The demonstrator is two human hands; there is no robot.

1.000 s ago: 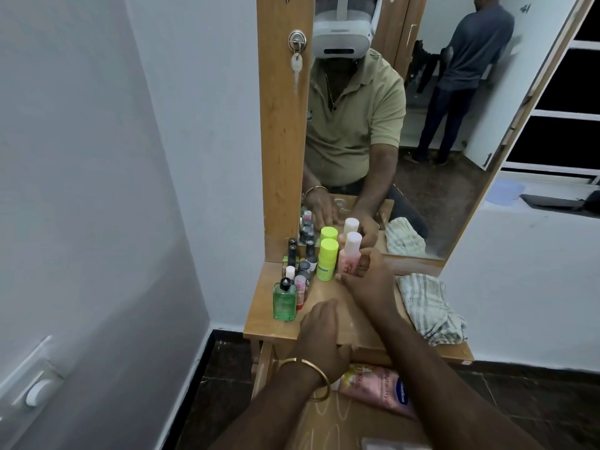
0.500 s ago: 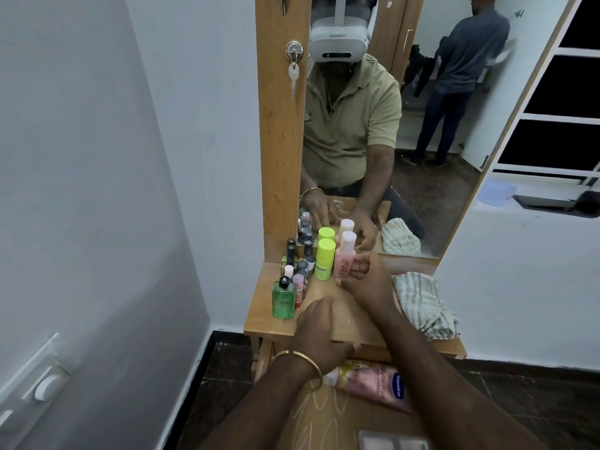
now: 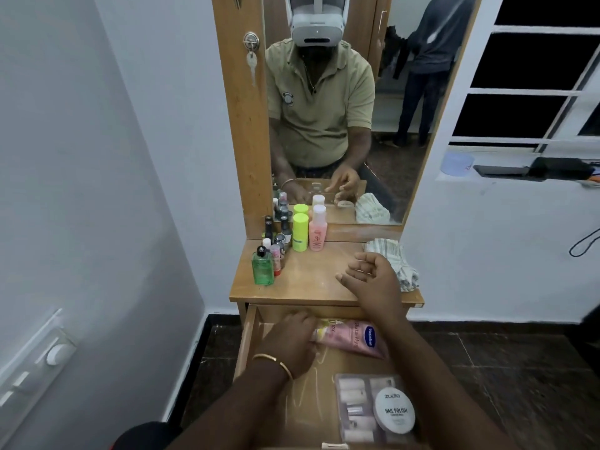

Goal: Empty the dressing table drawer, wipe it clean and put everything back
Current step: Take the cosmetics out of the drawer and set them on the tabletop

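Over drawer [image 3: 250, 339], left hand [image 3: 292, 342] grips pink tube [image 3: 354, 337]; right hand [image 3: 373, 277] hangs loosely curled, empty.

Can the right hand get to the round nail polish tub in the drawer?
Probably yes. The right hand hovers open over the tabletop holding nothing, and the nail polish tub lies uncovered in the open drawer, on a clear box. Nothing covers it.
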